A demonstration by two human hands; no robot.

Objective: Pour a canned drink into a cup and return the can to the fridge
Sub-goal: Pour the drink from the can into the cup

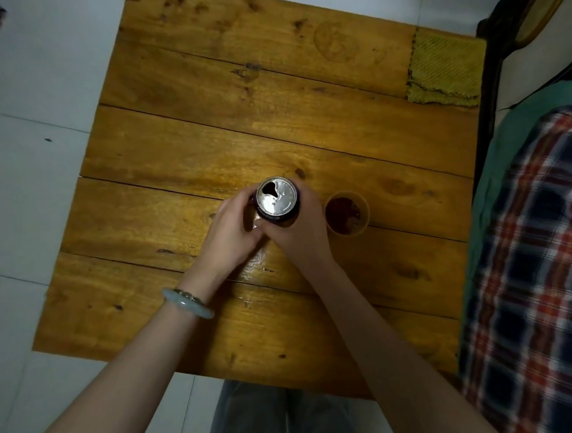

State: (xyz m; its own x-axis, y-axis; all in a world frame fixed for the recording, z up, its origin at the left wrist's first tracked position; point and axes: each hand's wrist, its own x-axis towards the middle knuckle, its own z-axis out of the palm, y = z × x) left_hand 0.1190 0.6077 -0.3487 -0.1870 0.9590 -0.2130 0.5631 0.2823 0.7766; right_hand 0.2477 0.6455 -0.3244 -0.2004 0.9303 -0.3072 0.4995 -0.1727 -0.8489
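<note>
- The left forearm, bare, stretches from the 7 o'clock corner of the view toward 1 o'clock. A pale bangle [187, 302] sits round its wrist.
- The left hand [227, 235] shows its back to the camera. Its fingers curl round the 9 o'clock side of the upright can [278, 200].
- The right forearm, also bare, slants from 5 o'clock toward 11 o'clock.
- The right hand [301, 235] wraps the can's 3 o'clock side, back of the hand up.
- The two hands meet at the can's 6 o'clock side, and their thumbs are close together there. The fingertips on the far side are hidden.
- Legs in grey trousers [276, 414] show at 6 o'clock.
</note>
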